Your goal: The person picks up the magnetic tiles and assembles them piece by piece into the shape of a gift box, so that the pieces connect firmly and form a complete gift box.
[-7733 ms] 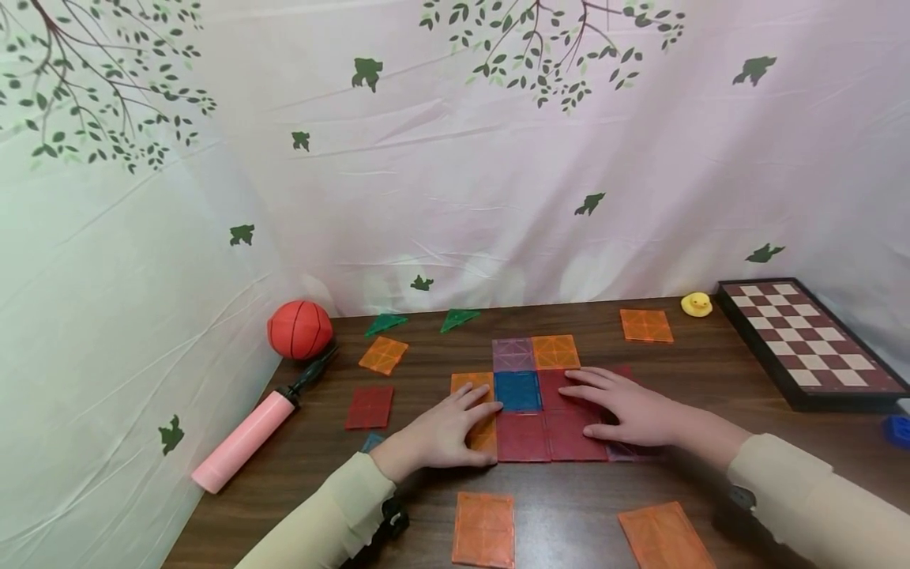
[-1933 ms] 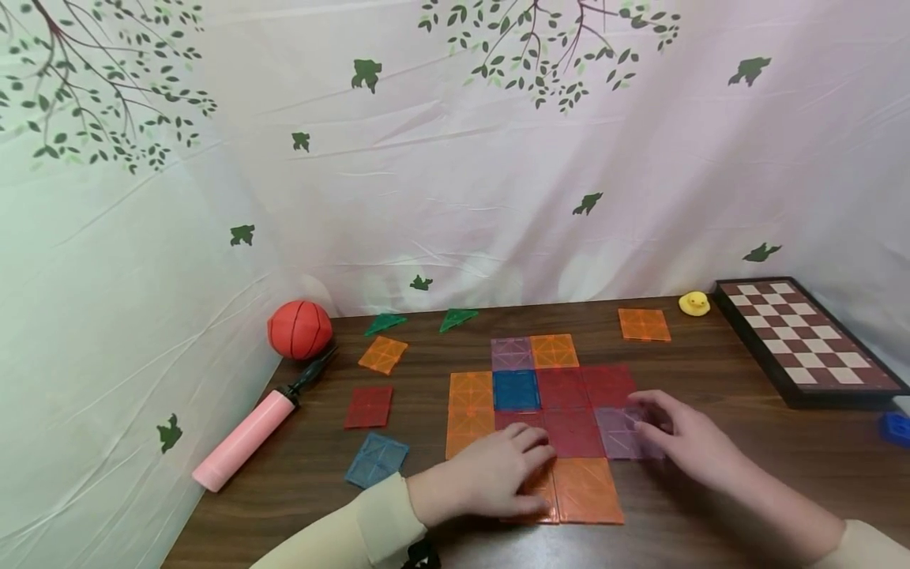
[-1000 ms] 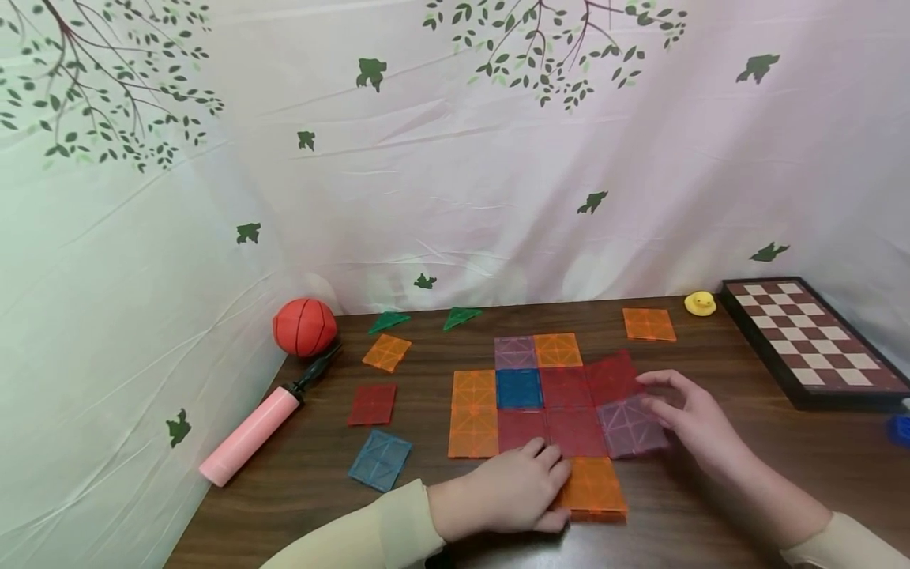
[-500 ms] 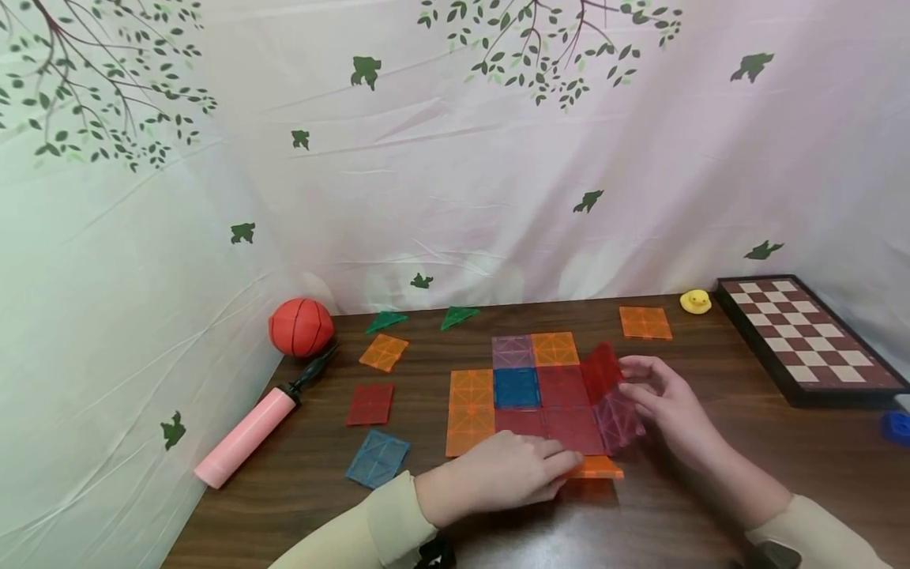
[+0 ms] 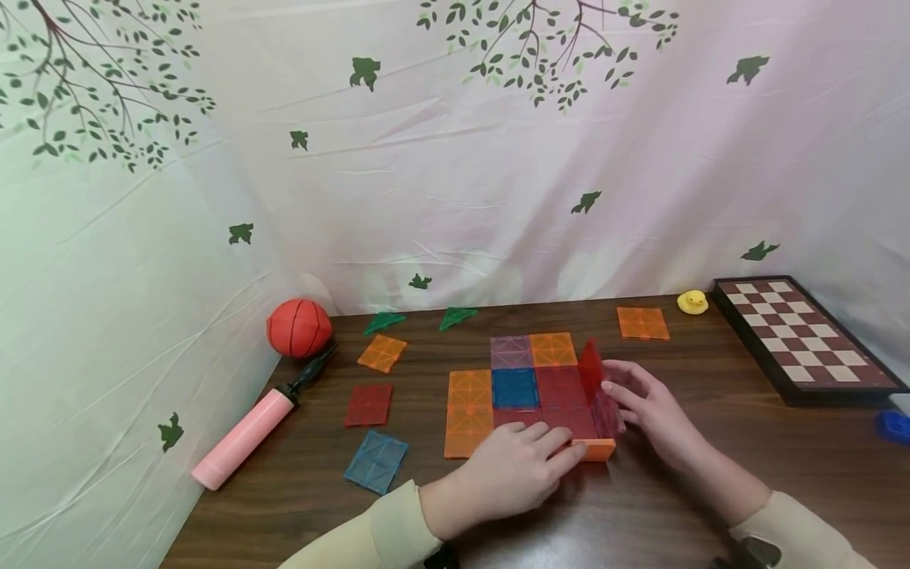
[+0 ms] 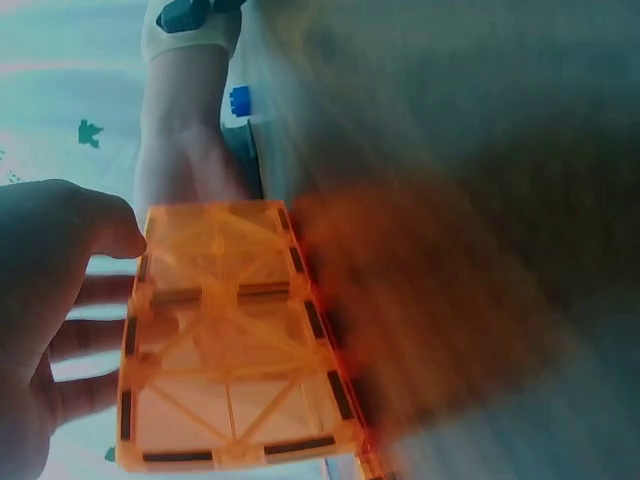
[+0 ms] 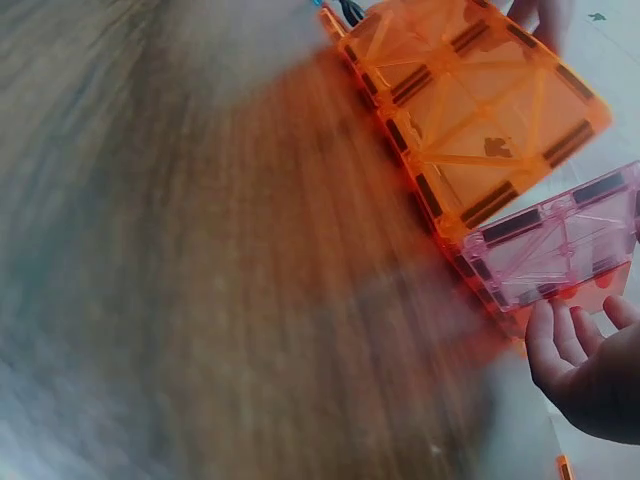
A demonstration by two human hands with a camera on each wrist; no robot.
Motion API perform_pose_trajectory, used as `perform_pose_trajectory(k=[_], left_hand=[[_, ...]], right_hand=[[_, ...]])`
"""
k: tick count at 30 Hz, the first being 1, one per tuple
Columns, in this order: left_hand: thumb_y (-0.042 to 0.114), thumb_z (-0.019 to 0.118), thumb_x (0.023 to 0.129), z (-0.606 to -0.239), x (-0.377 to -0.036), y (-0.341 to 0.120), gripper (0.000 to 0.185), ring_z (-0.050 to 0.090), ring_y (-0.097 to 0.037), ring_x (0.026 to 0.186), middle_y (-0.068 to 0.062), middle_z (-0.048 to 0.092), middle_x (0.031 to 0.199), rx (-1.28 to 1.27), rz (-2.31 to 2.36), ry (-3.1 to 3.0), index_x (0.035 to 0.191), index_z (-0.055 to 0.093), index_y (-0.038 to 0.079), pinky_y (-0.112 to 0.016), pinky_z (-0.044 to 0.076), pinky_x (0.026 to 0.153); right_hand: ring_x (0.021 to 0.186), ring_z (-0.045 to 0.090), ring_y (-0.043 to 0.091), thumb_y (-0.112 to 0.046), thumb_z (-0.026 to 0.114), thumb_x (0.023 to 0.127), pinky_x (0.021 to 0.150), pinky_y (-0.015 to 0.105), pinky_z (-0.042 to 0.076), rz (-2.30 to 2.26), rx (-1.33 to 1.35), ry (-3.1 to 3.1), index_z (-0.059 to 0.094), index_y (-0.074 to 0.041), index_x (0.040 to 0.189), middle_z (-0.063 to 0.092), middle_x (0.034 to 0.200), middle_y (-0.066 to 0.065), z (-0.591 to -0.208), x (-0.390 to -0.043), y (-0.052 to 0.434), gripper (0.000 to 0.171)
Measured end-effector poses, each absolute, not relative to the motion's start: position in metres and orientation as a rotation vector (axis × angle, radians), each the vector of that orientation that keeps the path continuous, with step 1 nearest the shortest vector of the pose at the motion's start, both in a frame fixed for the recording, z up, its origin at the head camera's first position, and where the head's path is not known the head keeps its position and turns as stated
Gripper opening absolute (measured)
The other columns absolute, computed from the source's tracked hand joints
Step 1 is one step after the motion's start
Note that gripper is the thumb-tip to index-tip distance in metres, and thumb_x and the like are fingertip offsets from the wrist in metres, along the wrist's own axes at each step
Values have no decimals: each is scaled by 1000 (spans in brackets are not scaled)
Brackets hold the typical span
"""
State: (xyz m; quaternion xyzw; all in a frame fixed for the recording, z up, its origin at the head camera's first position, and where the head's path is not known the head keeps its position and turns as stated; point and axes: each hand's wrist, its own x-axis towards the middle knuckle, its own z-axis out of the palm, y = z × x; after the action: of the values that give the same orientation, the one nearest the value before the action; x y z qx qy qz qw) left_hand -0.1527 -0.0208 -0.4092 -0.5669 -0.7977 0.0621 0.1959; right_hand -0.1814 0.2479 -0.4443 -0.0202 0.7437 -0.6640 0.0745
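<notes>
The person's left hand point(image 5: 515, 470) pinched an upright orange wall point(image 6: 232, 375) of two joined tiles between its thumb and fingers. The right hand point(image 5: 661, 419), its fingers loosely bent, touched the outer side of a raised red tile point(image 5: 591, 370) and a raised purple tile point(image 5: 607, 412) joined beside it. Flat dark red tiles point(image 5: 558, 387) lay between the two hands' fingers, a blue tile point(image 5: 515, 388) just beyond the left fingertips, and a flat orange strip point(image 5: 468, 412) to their left.

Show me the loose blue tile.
The blue tile lying alone, nearest the left sleeve; the other blue one is set within the joined sheet.
</notes>
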Motion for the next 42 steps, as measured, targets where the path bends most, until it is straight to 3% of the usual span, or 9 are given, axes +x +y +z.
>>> perform_pose_trajectory(k=[12,23,28,35,42], left_hand=[[41,61,98,-419,-149,-21,51,60,-12,106,2,62,131,-1464,130,-2273,144,58,18,-25,51,86],[39,58,101,-414,-152,-27,54,54,-16,124,0,58,140,-1372,-169,-2460,150,50,18,-36,46,102],[33,55,104,-403,-165,-49,52,48,-23,136,-4,52,149,-1029,-877,-2708,151,48,12,-46,40,110],[32,53,107,-412,-189,-86,48,45,-38,138,-17,49,151,-395,-1630,-2708,148,51,7,-57,38,109],[35,47,108,-428,-199,-106,61,29,-44,146,-28,32,159,-87,-2089,-2666,155,35,-2,-62,28,114]], right_hand=[[128,51,38,-40,52,107,90,30,55,-1940,-59,2249,31,-2,156,35,155,27,-447,-184,236,65],[127,52,34,-43,47,108,91,29,54,-1942,-59,2216,28,-2,157,33,157,27,-449,-183,237,67],[128,52,35,-44,47,108,92,30,54,-1944,-68,2190,26,-3,159,32,158,26,-447,-182,237,68],[126,53,32,-43,45,109,92,28,54,-1972,-76,2154,25,-3,159,31,159,26,-448,-181,237,67],[127,51,33,-44,45,109,92,28,54,-1967,-73,2157,25,-4,159,31,159,25,-448,-182,236,68]])
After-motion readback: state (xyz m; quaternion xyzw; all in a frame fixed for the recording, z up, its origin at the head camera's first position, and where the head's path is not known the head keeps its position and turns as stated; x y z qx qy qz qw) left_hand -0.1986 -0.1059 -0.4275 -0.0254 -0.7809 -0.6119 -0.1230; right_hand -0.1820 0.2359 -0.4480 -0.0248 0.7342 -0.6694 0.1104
